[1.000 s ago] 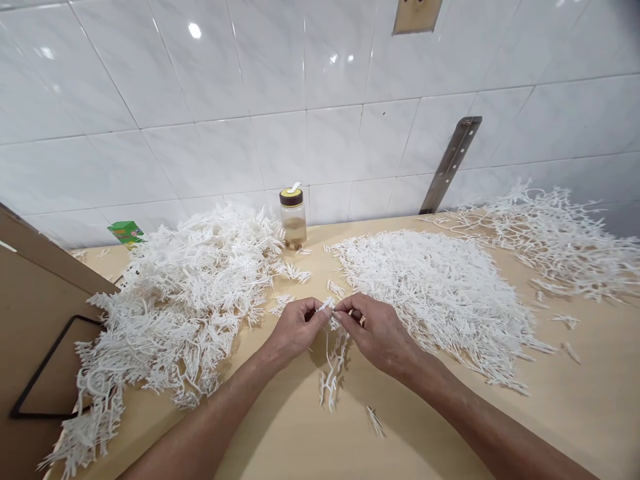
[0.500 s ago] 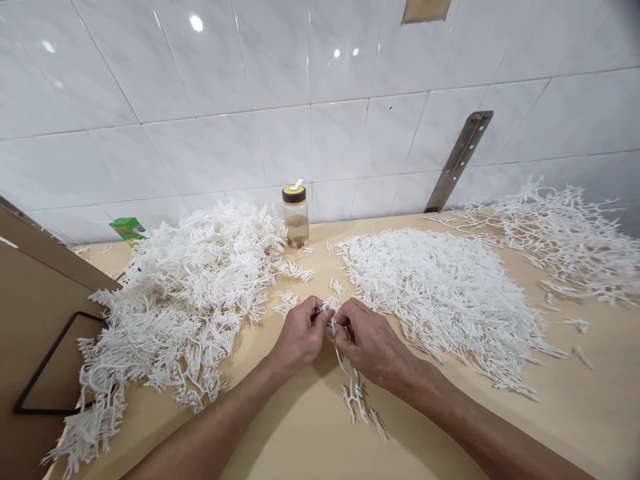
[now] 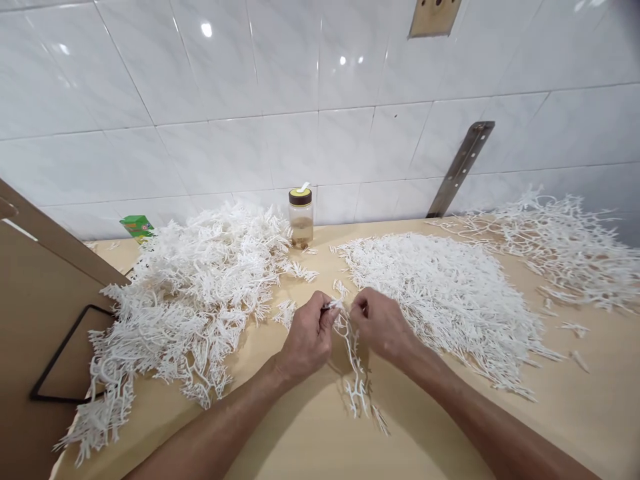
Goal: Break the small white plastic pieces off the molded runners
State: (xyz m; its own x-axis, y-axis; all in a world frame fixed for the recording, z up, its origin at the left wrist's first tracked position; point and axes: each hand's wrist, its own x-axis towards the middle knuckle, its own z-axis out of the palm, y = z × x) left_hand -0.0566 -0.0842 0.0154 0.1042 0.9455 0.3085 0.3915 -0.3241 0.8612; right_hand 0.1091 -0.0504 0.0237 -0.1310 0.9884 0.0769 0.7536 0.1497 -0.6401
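Both hands meet over the middle of a light wooden table (image 3: 440,433). My left hand (image 3: 307,337) and my right hand (image 3: 380,327) each pinch the upper end of a white plastic branched strip (image 3: 355,373), which hangs down between them onto the table. To the left lies a big loose heap of white branched plastic pieces (image 3: 190,293). To the right is a flatter pile of small white plastic pieces (image 3: 445,293).
A small jar with a dark lid (image 3: 301,217) stands by the tiled wall. A third spread of thin white frames (image 3: 565,247) lies far right. A brown board with a black loop (image 3: 45,333) is at the left, a green box (image 3: 137,227) behind it, and a metal bracket (image 3: 463,167) leans on the wall.
The hanging strip has swung a little to the right and its lower end now lies on the table. Both hands have stayed close together, still pinching its top.
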